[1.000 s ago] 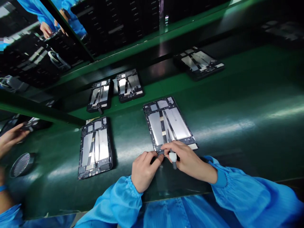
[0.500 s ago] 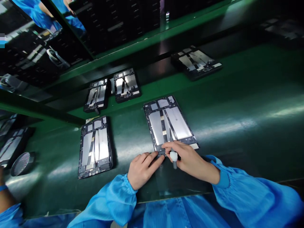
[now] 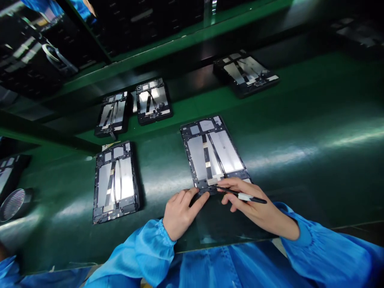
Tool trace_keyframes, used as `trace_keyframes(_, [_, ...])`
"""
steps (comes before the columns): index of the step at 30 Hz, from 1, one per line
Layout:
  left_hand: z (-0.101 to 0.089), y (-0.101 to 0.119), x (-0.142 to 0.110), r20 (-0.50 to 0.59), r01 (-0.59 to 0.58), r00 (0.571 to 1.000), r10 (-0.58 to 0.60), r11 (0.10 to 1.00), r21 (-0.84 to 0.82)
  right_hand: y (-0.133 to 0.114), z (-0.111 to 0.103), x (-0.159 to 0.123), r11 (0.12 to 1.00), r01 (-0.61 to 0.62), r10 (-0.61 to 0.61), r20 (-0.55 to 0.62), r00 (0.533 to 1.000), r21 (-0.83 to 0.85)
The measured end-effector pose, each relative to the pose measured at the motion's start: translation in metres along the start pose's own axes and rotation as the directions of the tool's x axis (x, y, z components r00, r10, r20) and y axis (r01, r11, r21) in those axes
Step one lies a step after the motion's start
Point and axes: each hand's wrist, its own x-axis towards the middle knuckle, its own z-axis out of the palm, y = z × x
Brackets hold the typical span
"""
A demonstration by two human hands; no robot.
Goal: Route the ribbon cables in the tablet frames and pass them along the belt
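Note:
An opened tablet (image 3: 196,154), its silver inner plates and dark ribbon cables showing, lies in front of me on the green bench. My left hand (image 3: 182,210) holds its lower edge, with the fingertips on the frame and the thumb at the near rim. In my right hand (image 3: 250,204) is a slim black hand tool (image 3: 245,197) with a white band; its exact kind is unclear. The tool lies slanted between thumb and fingers, its tip near the tablet's lower strip.
Another opened tablet (image 3: 103,180) lies to the left. Farther back are stacked opened tablets (image 3: 111,116), a second stack (image 3: 153,100) and one more (image 3: 247,72) at the back right. A round ribbed cup (image 3: 13,205) and a person's blue sleeve (image 3: 9,270) are at the left.
My right hand has shifted right, and the tool has swung from nearly upright to lying slanted. My left hand stays at the tablet's edge. The whole view has moved slightly.

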Motion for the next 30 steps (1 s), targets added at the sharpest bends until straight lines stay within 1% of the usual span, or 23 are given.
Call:
trace_keyframes(1, [0.000, 0.000, 0.000, 0.001, 0.003, 1.000, -0.003, 1.000, -0.002, 0.002, 0.002, 0.001, 1.000, -0.001, 0.001, 0.001, 1.000, 0.003])
trace_keyframes(4, [0.000, 0.000, 0.001, -0.004, 0.011, 1.000, -0.011, 1.000, -0.002, 0.003, 0.004, 0.004, 0.998, 0.052, -0.051, 0.024, 0.998, -0.028])
trace_keyframes(7, [0.000, 0.000, 0.000, -0.010, 0.006, 1.000, -0.006, 1.000, 0.001, 0.000, 0.000, 0.006, 0.995, 0.080, -0.080, 0.015, 0.997, -0.057])
trace_keyframes(9, [0.000, 0.000, 0.000, -0.012, 0.001, 1.000, -0.001, 1.000, 0.006, -0.001, -0.004, 0.006, 0.995, 0.059, -0.060, -0.006, 0.998, -0.078])
trace_keyframes(13, [0.003, -0.002, -0.002, -0.005, -0.005, 1.000, 0.005, 1.000, 0.013, -0.003, -0.013, 0.004, 0.995, -0.036, 0.030, -0.062, 0.998, -0.089])
trace_keyframes(17, [0.004, -0.007, -0.006, 0.010, -0.018, 1.000, 0.018, 1.000, -0.016, -0.002, -0.013, 0.003, 0.997, -0.056, 0.051, -0.084, 0.995, -0.054])
trace_keyframes(19, [0.002, -0.009, -0.007, -0.002, -0.038, 0.999, 0.038, 0.998, -0.048, -0.001, -0.010, 0.003, 0.999, -0.031, 0.030, -0.050, 0.998, -0.023])
trace_keyframes(21, [0.000, -0.009, -0.007, -0.024, -0.053, 0.998, 0.052, 0.997, -0.063, 0.000, -0.006, 0.004, 1.000, 0.017, -0.017, 0.009, 1.000, -0.010])
trace_keyframes(23, [-0.001, -0.009, -0.005, -0.041, -0.050, 0.998, 0.048, 0.996, -0.068, -0.001, -0.005, 0.005, 0.997, 0.065, -0.063, 0.062, 0.996, -0.029])
trace_keyframes(25, [-0.001, -0.008, -0.002, -0.051, -0.041, 0.998, 0.037, 0.997, -0.068, -0.002, -0.005, 0.006, 0.995, 0.085, -0.080, 0.091, 0.993, -0.059])
trace_keyframes(28, [0.000, -0.008, 0.001, -0.055, -0.035, 0.998, 0.031, 0.997, -0.063, -0.006, -0.008, 0.009, 0.995, 0.067, -0.057, 0.135, 0.989, -0.070])
trace_keyframes(30, [0.000, -0.007, 0.001, -0.042, -0.024, 0.999, 0.021, 0.997, -0.069, -0.007, -0.010, 0.009, 0.999, -0.006, 0.013, 0.169, 0.986, -0.041])
